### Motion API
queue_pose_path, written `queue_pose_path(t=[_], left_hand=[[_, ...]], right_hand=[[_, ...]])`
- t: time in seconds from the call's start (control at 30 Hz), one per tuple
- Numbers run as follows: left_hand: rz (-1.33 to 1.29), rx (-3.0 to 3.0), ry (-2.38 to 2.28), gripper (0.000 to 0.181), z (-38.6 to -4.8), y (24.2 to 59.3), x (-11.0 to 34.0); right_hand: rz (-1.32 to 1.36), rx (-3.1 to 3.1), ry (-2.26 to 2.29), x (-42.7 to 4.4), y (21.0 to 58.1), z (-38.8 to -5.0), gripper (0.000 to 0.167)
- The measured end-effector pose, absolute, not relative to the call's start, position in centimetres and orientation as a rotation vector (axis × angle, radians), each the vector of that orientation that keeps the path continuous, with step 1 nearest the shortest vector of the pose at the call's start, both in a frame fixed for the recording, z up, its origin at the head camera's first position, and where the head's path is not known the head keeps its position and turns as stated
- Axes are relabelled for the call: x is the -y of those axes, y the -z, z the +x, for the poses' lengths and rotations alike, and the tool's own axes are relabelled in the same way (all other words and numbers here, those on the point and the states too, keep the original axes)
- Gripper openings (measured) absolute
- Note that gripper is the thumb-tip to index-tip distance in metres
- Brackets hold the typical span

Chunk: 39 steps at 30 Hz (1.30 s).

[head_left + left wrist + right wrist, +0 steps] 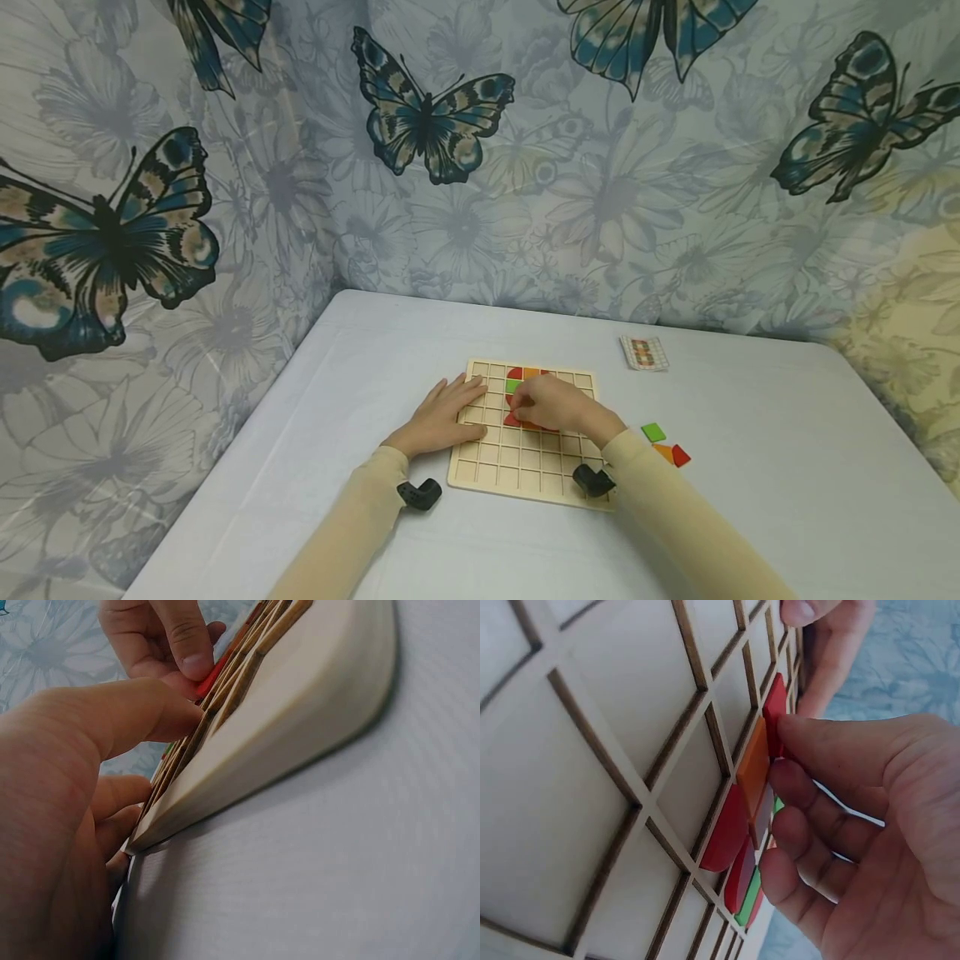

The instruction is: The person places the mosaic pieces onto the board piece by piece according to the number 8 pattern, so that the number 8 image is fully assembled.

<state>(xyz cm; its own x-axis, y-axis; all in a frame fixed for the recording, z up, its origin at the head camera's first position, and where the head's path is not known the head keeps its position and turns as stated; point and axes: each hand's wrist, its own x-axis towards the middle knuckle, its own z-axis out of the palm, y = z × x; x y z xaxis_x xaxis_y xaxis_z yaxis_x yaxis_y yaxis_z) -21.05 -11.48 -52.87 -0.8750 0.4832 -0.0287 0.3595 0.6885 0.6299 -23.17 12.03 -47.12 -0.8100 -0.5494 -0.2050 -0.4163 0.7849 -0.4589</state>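
A light wooden grid board (517, 479) lies on the table, with red, orange and green tiles in several of its cells. My left hand (442, 417) rests at the board's left edge, fingers spread, thumb on the grid. Over the tiled part, my right hand (555, 400) pinches a red tile (775, 705) with thumb and curled fingers, at a cell beside an orange tile (753, 761). The left wrist view also shows the right thumb on this red tile (214, 677). In the head view the right hand hides some of the tiles.
Right of the board lie a loose green tile (653, 432), an orange tile (663, 452) and a red tile (680, 455). A small patterned card (644, 353) lies farther back on the white-covered table (315, 500). A butterfly-print cloth (465, 242) hangs behind.
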Motion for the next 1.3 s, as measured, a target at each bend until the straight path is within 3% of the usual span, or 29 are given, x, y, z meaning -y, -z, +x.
queue_pose_path(t=[0.47,0.63,1.03,1.3], left_hand=[[0.681,-2.702,-0.944,0.076,-21.2,53.1,11.4],[0.68,-2.701,-0.941,0.076,-21.2,53.0,11.4],[0.691,-2.703,-0.953,0.076,-21.0,52.9,11.3],[0.69,-2.709,-0.948,0.075,-21.1,52.9,11.5]], right_hand=[[-0.784,-2.706,0.528,-11.8,47.0,-22.7,0.005],[-0.84,-2.665,0.683,-12.4,46.5,-22.2,0.014],[-0.906,-2.586,0.87,-14.4,43.9,-20.3,0.021],[-0.841,-2.651,0.874,-17.3,42.4,-20.0,0.017]])
